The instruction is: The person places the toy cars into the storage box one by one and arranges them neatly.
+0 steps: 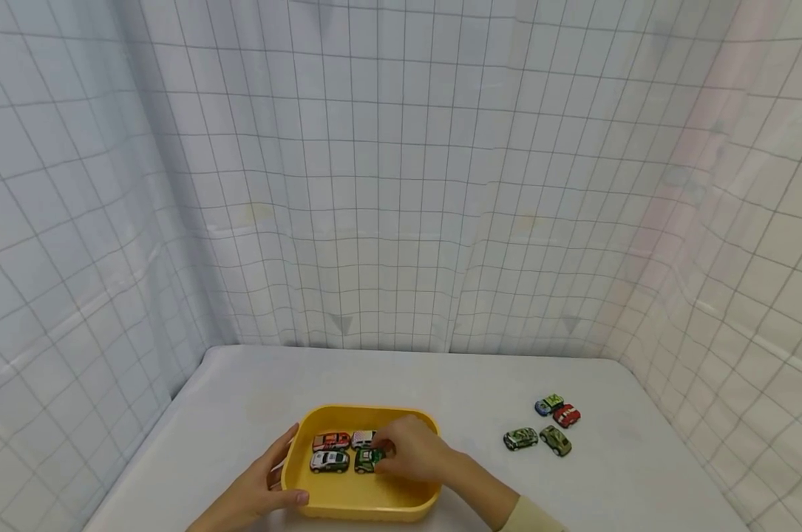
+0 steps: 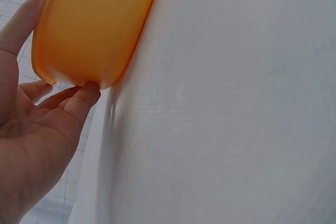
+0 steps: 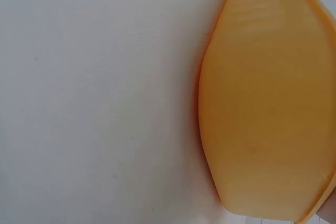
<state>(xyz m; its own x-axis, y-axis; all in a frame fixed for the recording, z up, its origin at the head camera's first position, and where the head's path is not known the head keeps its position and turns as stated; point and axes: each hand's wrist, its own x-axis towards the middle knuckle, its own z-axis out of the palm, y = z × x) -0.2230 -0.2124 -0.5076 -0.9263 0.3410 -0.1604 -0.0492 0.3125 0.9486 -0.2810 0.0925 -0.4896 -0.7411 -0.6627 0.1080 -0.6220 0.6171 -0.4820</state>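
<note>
A yellow plastic tray (image 1: 367, 510) stands on the white table. My left hand (image 1: 257, 484) holds its left end, with thumb and fingers spread along the rim; the left wrist view shows fingertips against the outer wall of the tray (image 2: 94, 24). Inside the tray, my right hand (image 1: 414, 451) pinches a green toy car (image 1: 364, 461) and partly covers it. Beside that car lie a white and green toy car (image 1: 330, 462), an orange-red one (image 1: 331, 442) and a white-and-pink one (image 1: 362, 440). In the right wrist view the tray's wall (image 3: 268, 103) hides the fingers.
Right of the tray, a camouflage toy car (image 1: 520, 439), an olive one (image 1: 556, 440), a red one (image 1: 567, 415) and a blue-green one (image 1: 549, 404) sit on the table (image 1: 467, 391). White grid-patterned curtains (image 1: 401, 185) enclose the back and sides.
</note>
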